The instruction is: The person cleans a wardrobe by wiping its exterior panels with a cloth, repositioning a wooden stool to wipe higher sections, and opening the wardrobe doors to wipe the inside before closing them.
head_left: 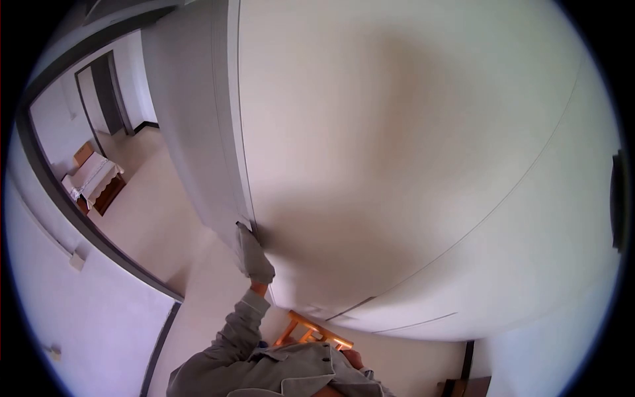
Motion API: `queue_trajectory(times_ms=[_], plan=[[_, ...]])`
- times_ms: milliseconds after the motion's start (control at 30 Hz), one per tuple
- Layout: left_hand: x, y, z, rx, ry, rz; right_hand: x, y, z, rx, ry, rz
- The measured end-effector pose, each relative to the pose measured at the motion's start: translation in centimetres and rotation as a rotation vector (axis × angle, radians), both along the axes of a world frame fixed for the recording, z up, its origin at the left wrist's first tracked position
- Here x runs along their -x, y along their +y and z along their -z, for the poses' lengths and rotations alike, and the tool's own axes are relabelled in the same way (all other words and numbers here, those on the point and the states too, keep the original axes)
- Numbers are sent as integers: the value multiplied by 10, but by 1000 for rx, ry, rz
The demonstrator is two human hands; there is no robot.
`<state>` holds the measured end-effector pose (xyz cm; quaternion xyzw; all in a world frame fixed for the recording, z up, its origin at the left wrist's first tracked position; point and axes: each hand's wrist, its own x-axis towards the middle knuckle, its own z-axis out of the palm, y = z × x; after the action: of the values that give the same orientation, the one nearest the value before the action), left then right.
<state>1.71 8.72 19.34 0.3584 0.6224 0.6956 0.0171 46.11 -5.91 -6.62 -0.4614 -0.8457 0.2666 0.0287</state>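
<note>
My left hand (254,257) is covered by a grey mitten-like glove or cloth, with bare wrist showing below it. It reaches up to the vertical edge of a tall pale cabinet (410,152), seemingly touching the corner where the grey side panel (188,112) meets the front. A small dark tip shows at the top of the covering; the fingers are hidden. Low in the view, my right hand (353,359) shows only partly beside my grey jacket. Close to it is an orange-brown wooden stool or chair frame (301,322); whether the hand touches it I cannot tell.
To the left, a dark-framed doorway (99,248) opens onto another room. In there stands a wooden piece of furniture (109,195) with a light cloth and a cardboard box (83,153) on it. A brown wooden object (466,387) sits at the bottom right.
</note>
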Motion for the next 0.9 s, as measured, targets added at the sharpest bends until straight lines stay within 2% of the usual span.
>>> queue_trajectory(times_ms=[33,67,100,133,200,267,333,367,433,467,533,567,633,667,733,900], plan=[[-4,-7,-43,12,-1,7,-1,-6,-3,12,-1,7],[-5,-9,-86,-91,408,-164,-3,-8,-4,31,39,46],[-8,-10,-107,-199,816,-335,-5,-8,-3,47,78,84],[-4,-6,-119,-246,998,-397,-10,-8,10,-61,-55,-53],[3,8,-126,-133,1125,-359,-13,-15,9,-70,-89,-65],[4,26,-119,-10,1191,-306,-12,-19,8,-88,-116,-77],[-5,37,-107,66,1239,-255,-14,-35,10,-29,192,174],[-10,38,-102,85,1260,-233,-19,-43,24,-30,194,182],[-21,39,-95,110,1305,-180,-22,-49,42,175,219,394],[-26,37,-89,123,1334,-149,-23,-51,46,179,216,394],[-34,33,-76,156,1385,-76,-29,-53,52,-16,7,87],[-32,27,-71,171,1391,-45,-31,-53,62,-16,5,82],[-19,20,-67,190,1366,-29,-35,-50,78,197,94,217],[-8,17,-73,180,1340,-56,-31,-44,64,190,95,226],[10,19,-87,151,1273,-129,-21,-37,26,-40,19,29],[10,54,-98,138,1161,-210,3,-32,-21,61,101,290]])
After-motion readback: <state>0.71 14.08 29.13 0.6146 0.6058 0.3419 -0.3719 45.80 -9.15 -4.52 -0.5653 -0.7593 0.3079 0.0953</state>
